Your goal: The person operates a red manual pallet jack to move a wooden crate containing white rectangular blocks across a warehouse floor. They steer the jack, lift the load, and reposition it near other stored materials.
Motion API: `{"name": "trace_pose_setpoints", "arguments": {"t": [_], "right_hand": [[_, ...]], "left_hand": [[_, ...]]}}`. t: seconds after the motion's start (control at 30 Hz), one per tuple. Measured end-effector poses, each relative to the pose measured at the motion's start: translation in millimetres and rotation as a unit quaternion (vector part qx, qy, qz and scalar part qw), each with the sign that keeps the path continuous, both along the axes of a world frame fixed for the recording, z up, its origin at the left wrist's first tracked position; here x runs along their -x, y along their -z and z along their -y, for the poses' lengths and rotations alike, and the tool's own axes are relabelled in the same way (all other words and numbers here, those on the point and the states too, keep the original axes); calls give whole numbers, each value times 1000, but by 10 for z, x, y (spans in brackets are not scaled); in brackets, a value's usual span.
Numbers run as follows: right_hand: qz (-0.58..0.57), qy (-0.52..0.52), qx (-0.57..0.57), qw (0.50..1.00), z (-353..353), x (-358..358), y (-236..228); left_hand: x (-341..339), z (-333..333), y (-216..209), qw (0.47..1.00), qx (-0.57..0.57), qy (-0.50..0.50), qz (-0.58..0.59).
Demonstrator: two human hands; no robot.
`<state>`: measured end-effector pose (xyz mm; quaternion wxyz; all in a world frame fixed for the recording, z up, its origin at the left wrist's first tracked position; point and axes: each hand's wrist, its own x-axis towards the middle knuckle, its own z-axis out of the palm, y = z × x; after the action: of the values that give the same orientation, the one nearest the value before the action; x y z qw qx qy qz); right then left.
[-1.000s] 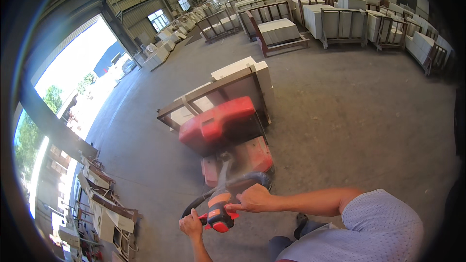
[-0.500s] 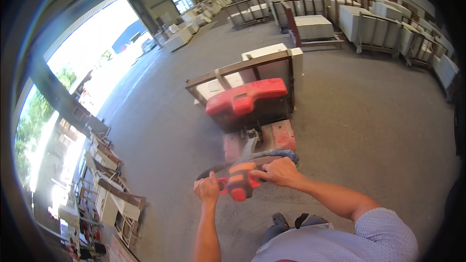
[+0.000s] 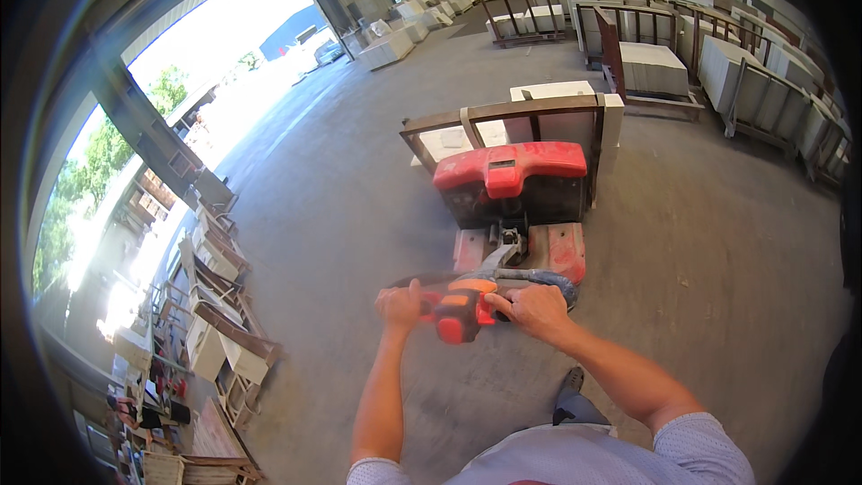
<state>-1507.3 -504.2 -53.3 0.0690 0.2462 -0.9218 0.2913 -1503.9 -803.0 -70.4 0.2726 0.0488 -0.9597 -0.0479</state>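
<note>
Left hand [image 3: 400, 305]: wrapped around the left side of an orange-and-black control handle [image 3: 460, 309] | Right hand [image 3: 536, 308]: curled over its right side, thumb inward | Handle: low centre, joined to red truck [image 3: 512, 166] | Beyond truck: brown rack [image 3: 521, 110], pale slabs [image 3: 552, 90]

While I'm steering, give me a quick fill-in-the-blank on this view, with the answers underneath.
1. The control head sits ____ the left hand and the right hand.
2. The truck's rounded upper cover is coloured ____.
3. The bright doorway is on the picture's ____ side.

Missing words: between; red; left.
</note>
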Motion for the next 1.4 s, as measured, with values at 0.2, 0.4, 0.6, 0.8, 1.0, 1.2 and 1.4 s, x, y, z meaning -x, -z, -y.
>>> {"name": "trace_pose_setpoints", "arguments": {"t": [0.2,0.4,0.6,0.8,1.0,1.2,1.4], "right_hand": [[-70,-68,29,995,149,639,-7],[0,-47,25,999,186,1286,-6],[9,-18,11,1000,62,2190,-36],[-31,4,3,1000,239,3416,-19],[19,33,-61,997,-227,3795,78],[3,28,-57,998,-642,4067,79],[-22,3,12,1000,-416,5054,89]], "left_hand": [[633,221,13,999,-32,-21,35],[1234,344,91,997,-8,-56,61],[2131,101,53,999,-27,-5,-19],[3330,245,36,999,-7,-28,-30],[3613,-363,29,999,-33,-8,-29],[3847,-749,48,999,-15,-28,-38],[4807,-498,108,999,-29,-27,-8]]}}
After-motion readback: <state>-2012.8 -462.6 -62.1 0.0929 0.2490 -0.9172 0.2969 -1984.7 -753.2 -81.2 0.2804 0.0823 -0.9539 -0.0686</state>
